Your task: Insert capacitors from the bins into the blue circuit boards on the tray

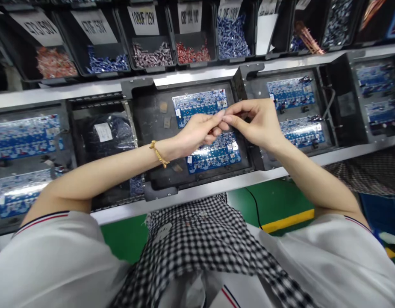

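My left hand and my right hand meet fingertip to fingertip over a black tray. Both are closed in a pinch; whatever lies between the fingers is too small or hidden to name. Below them in the tray are two blue circuit boards, one behind the other. The far circuit board is partly covered by my fingers, and the near circuit board shows beneath my left hand. A gold bracelet circles my left wrist.
Black bins with labels run along the back, holding orange-red parts, blue parts and red parts. Neighbouring trays hold more circuit boards. A dark plastic bag with a white label lies left of my tray. A white rail edges the front.
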Tool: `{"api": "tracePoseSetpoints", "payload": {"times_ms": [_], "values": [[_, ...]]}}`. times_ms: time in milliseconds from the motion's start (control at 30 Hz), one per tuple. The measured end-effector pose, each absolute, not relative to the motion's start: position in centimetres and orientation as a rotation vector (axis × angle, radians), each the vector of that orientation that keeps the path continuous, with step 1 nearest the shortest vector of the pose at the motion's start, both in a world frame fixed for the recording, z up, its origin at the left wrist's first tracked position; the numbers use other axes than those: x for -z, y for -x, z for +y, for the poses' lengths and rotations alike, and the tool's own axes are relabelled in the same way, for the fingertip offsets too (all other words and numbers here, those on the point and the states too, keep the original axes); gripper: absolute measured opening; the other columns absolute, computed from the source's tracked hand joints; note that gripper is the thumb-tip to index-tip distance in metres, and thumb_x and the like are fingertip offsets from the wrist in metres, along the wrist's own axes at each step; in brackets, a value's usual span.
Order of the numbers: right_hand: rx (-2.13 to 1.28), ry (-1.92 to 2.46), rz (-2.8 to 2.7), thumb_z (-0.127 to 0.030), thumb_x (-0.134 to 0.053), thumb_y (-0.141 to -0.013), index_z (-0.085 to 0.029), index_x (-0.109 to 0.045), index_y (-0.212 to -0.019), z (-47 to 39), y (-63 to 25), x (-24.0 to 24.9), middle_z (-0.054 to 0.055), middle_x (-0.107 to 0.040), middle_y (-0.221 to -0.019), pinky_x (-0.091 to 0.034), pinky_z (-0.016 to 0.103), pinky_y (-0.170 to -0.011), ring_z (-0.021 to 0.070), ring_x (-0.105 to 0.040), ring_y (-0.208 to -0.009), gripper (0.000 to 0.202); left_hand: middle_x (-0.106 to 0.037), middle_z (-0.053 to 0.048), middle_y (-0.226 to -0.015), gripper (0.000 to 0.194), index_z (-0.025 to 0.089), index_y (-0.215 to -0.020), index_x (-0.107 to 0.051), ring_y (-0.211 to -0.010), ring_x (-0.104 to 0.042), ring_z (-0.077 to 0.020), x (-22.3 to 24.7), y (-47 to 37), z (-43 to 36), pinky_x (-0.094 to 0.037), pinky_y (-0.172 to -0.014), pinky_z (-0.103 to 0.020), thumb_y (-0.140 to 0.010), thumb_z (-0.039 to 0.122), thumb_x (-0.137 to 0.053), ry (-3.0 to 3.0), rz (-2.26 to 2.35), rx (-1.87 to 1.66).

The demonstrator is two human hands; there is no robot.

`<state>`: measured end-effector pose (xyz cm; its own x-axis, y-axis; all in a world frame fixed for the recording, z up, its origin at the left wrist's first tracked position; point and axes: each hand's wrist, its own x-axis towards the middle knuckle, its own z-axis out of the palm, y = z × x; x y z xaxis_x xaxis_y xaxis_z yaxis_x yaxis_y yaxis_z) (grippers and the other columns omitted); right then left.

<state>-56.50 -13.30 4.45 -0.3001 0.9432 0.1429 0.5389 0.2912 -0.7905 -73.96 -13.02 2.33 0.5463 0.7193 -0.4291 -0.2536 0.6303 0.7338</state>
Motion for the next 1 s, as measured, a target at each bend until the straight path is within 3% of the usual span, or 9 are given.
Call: {"api": "tracePoseSetpoints", "payload": {"times_ms": [167, 367, 467, 533, 600, 700, 833, 1000], "values": [[-0.416, 1.413, -2.356, -0.023, -0.06, -0.081, -0.02, -0.065, -0.072, -14.2, 53.1, -2.2, 0.005, -0.071, -0.099, -0.032, 0.049, -0.088, 0.0264, -0.062, -0.097, 0.011, -0.056, -0.001, -0.064, 0.019, 0.006, -0.092, -0.06, -0.05, -0.05, -0.004, -1.6, 74.6, -15.9, -0.036, -0.048, -0.015, -0.092, 0.002, -0.041, -0.382, 0.882, -0.494], [-0.3, 1.47, -2.492, -0.02, -0.052, -0.083, -0.02, -0.063, -0.074, -13.7, 51.6, -0.1, 0.005, -0.066, -0.11, -0.023, 0.044, -0.082, 0.0273, -0.055, -0.107, 0.013, -0.065, -0.008, -0.07, 0.03, 0.009, -0.077, -0.058, -0.045, -0.049, -0.0064, -0.5, 74.0, -18.1, -0.031, -0.045, -0.019, -0.097, 0.023, -0.042, -0.522, 0.808, -0.419], [-0.287, 1.497, -2.534, -0.02, -0.049, -0.084, -0.019, -0.062, -0.075, -13.7, 51.8, -0.5, 0.005, -0.065, -0.11, -0.022, 0.042, -0.081, 0.0266, -0.054, -0.107, 0.016, -0.06, -0.003, -0.064, 0.027, 0.008, -0.078, -0.064, -0.046, -0.044, -0.0041, -0.1, 74.0, -18.0, -0.027, -0.045, -0.018, -0.093, 0.027, -0.053, -0.601, 0.83, -0.431], [-0.281, 1.518, -2.565, -0.021, -0.048, -0.086, -0.018, -0.062, -0.076, -13.8, 51.9, -0.7, 0.005, -0.065, -0.111, -0.021, 0.041, -0.08, 0.026, -0.054, -0.107, 0.018, -0.054, 0.001, -0.06, 0.021, 0.007, -0.082, -0.069, -0.048, -0.038, -0.0023, 0.1, 74.0, -17.8, -0.025, -0.047, -0.018, -0.088, 0.026, -0.062, -0.655, 0.862, -0.461], [-0.271, 1.531, -2.588, -0.021, -0.047, -0.087, -0.018, -0.062, -0.077, -13.9, 52.0, -0.9, 0.006, -0.064, -0.112, -0.02, 0.04, -0.079, 0.0257, -0.054, -0.108, 0.019, -0.058, 0.0, -0.065, 0.018, 0.006, -0.086, -0.071, -0.05, -0.037, -0.0019, 0.1, 74.1, -17.7, -0.025, -0.049, -0.019, -0.085, 0.024, -0.066, -0.684, 0.88, -0.482], [-0.238, 1.534, -2.615, -0.02, -0.047, -0.088, -0.017, -0.063, -0.078, -14.0, 52.2, -1.1, 0.007, -0.065, -0.113, -0.02, 0.039, -0.078, 0.0261, -0.054, -0.108, 0.019, -0.069, -0.007, -0.081, 0.015, 0.008, -0.091, -0.067, -0.05, -0.043, -0.0033, -0.4, 73.9, -17.5, -0.029, -0.05, -0.02, -0.09, 0.019, -0.057, -0.603, 0.902, -0.472], [-0.19, 1.514, -2.681, -0.02, -0.048, -0.09, -0.016, -0.063, -0.078, -13.9, 52.2, -1.2, 0.008, -0.066, -0.114, -0.019, 0.038, -0.076, 0.0258, -0.055, -0.107, 0.02, -0.073, -0.011, -0.087, 0.019, 0.011, -0.081, -0.054, -0.048, -0.051, -0.0067, -1.1, 73.7, -17.2, -0.031, -0.047, -0.02, -0.095, 0.013, -0.041, -0.467, 0.932, -0.448], [-0.186, 1.475, -2.607, -0.026, -0.054, -0.091, -0.017, -0.062, -0.079, -14.5, 52.8, -1.8, 0.005, -0.069, -0.105, -0.02, 0.038, -0.075, 0.0235, -0.06, -0.103, 0.017, -0.072, -0.013, -0.089, 0.02, 0.009, -0.081, -0.055, -0.05, -0.052, -0.0054, -1.2, 73.7, -16.9, -0.036, -0.047, -0.017, -0.096, 0.016, -0.045, -0.308, 0.985, -0.436]]}}
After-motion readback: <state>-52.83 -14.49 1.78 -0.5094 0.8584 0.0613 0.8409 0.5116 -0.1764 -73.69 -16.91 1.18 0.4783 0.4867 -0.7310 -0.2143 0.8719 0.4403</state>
